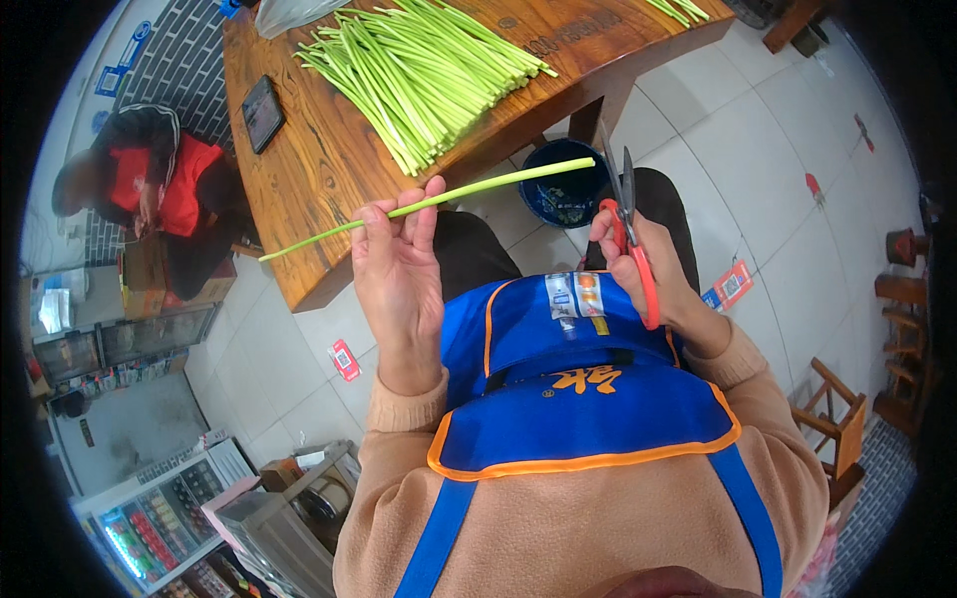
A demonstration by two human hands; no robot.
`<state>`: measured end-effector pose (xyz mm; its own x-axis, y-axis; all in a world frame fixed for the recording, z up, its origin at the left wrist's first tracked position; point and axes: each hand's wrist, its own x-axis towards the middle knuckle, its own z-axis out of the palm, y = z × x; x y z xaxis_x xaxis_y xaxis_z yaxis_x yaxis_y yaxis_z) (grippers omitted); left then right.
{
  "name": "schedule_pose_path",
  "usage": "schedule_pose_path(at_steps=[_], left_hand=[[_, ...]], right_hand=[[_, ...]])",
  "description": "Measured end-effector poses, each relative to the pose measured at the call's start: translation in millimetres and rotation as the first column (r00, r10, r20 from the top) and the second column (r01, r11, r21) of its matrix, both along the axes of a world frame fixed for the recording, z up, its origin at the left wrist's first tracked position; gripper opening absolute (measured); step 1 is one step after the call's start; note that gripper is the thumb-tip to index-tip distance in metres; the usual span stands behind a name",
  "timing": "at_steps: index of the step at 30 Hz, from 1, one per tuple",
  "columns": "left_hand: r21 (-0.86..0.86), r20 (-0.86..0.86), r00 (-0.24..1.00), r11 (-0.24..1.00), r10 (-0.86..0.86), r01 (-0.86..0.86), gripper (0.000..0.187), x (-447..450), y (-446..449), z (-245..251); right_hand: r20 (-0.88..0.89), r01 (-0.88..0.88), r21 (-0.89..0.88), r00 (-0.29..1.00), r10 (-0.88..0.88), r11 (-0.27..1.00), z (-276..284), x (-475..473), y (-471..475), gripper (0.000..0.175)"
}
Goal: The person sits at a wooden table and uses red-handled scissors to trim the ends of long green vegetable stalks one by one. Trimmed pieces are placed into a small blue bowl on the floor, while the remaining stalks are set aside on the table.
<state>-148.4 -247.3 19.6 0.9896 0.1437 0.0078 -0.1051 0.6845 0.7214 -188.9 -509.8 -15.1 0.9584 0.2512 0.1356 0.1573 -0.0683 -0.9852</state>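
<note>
My left hand holds one long green stalk between thumb and fingers, slanting up to the right. Its thicker pale end is near the blades of a pair of scissors with red handles. My right hand grips these scissors, with the blades apart and pointing up. Beyond my hands, a large pile of similar green stalks lies on the wooden table. Below the stalk's thick end, a dark blue bucket stands on the floor between my knees and the table.
A phone lies on the table's left part, and a plastic bag at its far edge. More stalks lie at the far right. A person in a red apron sits at the left. A wooden stool stands at the right.
</note>
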Motion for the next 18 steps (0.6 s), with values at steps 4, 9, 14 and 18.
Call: schedule_pose_path(at_steps=[4, 9, 14, 18], left_hand=[[-0.019, -0.017, 1.000, 1.000, -0.018, 0.018, 0.021, -2.2, -3.4, -1.5], [-0.017, -0.031, 0.999, 1.000, -0.025, 0.025, 0.022, -3.3, -4.7, -2.6], [-0.038, -0.025, 0.999, 0.999, -0.022, 0.021, 0.022, -4.5, -4.9, -2.1], [-0.041, -0.022, 0.999, 0.999, -0.028, 0.027, 0.022, -4.7, -5.8, -1.9]], right_hand=[[0.048, 0.065, -0.110, 0.997, -0.060, 0.992, 5.6, 1.1, 2.4, 0.042], [0.099, 0.127, -0.208, 0.989, -0.108, 0.970, 12.2, 2.7, 5.7, 0.048], [0.146, 0.162, -0.257, 0.981, -0.128, 0.953, 13.3, 2.8, 8.4, 0.051], [0.184, 0.183, -0.256, 0.973, -0.138, 0.949, 12.7, 3.2, 8.6, 0.050]])
